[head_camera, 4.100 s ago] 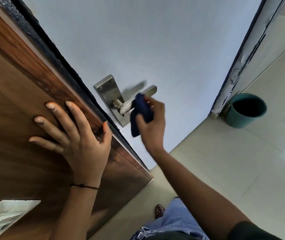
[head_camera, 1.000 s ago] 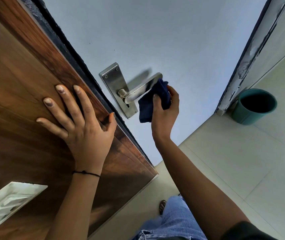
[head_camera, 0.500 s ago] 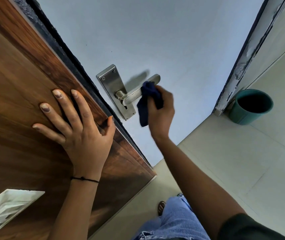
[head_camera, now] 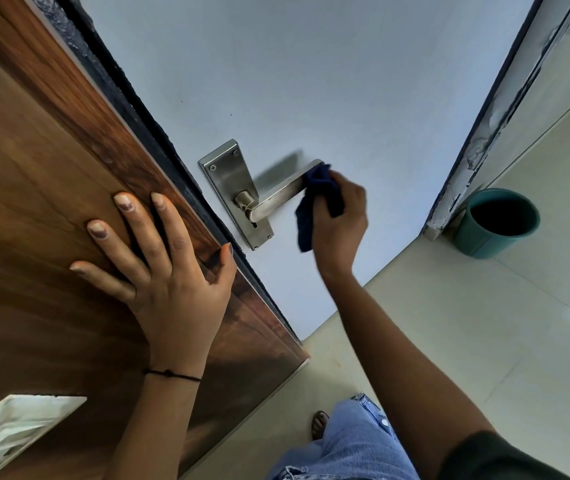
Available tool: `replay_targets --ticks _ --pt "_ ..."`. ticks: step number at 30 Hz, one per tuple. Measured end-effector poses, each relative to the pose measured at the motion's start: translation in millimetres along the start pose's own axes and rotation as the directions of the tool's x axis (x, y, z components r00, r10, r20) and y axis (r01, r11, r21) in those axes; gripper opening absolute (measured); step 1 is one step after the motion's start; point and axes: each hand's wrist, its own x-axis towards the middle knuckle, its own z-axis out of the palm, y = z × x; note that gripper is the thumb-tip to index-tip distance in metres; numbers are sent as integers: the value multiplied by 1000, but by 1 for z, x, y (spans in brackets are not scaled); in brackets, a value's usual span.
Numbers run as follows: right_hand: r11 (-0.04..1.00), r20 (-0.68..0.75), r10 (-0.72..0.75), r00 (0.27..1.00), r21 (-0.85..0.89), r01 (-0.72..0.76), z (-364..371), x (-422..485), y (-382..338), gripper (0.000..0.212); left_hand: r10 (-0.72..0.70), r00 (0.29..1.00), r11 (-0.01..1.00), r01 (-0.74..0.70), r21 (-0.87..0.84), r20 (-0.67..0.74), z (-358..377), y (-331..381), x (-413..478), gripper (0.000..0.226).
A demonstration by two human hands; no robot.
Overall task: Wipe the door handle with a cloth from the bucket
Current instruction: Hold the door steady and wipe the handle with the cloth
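Observation:
A steel lever door handle (head_camera: 278, 194) on a steel backplate (head_camera: 228, 181) sits on the pale door. My right hand (head_camera: 340, 220) grips a dark blue cloth (head_camera: 314, 199) and presses it around the outer end of the lever. A tail of the cloth hangs below my fingers. My left hand (head_camera: 158, 271) lies flat with spread fingers on the brown wooden panel (head_camera: 34, 188) left of the handle. A teal bucket (head_camera: 494, 221) stands on the floor at the right, beside the door frame; its inside looks dark.
The door frame (head_camera: 491, 119) with chipped paint runs up the right side. Glossy pale floor tiles (head_camera: 467, 323) spread below. A white switch plate (head_camera: 9, 434) is on the wooden panel at lower left. My jeans leg and sandalled foot (head_camera: 320, 424) are at the bottom.
My right hand has slid the cloth along the lever, back out to its tip after being nearer the middle half a second ago. My left hand has stayed flat on the wood.

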Motion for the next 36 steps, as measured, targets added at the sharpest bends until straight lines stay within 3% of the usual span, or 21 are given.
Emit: replay_targets --ticks 3,6,8,10,12,14,16,18,24,26,28,30,34,36 --pt "996 -76 90 993 25 -88 -10 27 -1 31 6 1000 1000 -6 -15 -5 0 0 0 88" --pt "996 -100 89 991 -19 -91 -15 30 -1 38 8 1000 1000 -8 -29 -4 0 0 -1 89" --pt "998 -36 -2 999 -57 0 -15 16 -1 48 5 1000 999 -5 -41 -5 1 0 -2 89" --pt "971 113 -194 974 -121 207 -8 -6 2 58 3 1000 999 -3 -53 -4 1 1 -2 89" --pt "863 272 -353 895 -275 423 0 -26 1 67 4 1000 998 -4 -58 -4 1 0 -2 88" --pt "687 390 -449 804 -424 590 6 -36 -1 64 5 1000 998 -6 -55 -11 1 0 -2 88" --pt "572 455 -476 753 -489 658 7 -35 -3 59 4 1000 998 -5 -58 -19 1 -1 -1 89" --pt "529 454 -468 759 -544 651 4 -23 -7 55 4 1000 998 -6 -60 -30 2 -1 -1 89" --pt "508 336 -373 865 -706 494 -7 33 -17 61 -27 1000 997 27 -75 5 2 4 -3 79" --pt "610 322 -254 912 -679 409 -8 41 -15 60 -38 999 996 39 -84 16 2 9 -3 77" --pt "806 326 -11 945 -556 201 -10 50 -11 57 -57 998 994 59 -87 23 1 16 -2 76" --pt "936 375 225 899 -339 -92 -15 56 -11 59 -85 996 990 88 -112 29 -1 25 0 76" --pt "905 519 426 741 -227 -361 -41 47 -7 51 -81 994 951 100 -291 78 -7 59 3 83" --pt "879 523 464 715 -170 -447 -61 52 -1 51 -3 991 902 61 -427 135 -6 88 3 83"
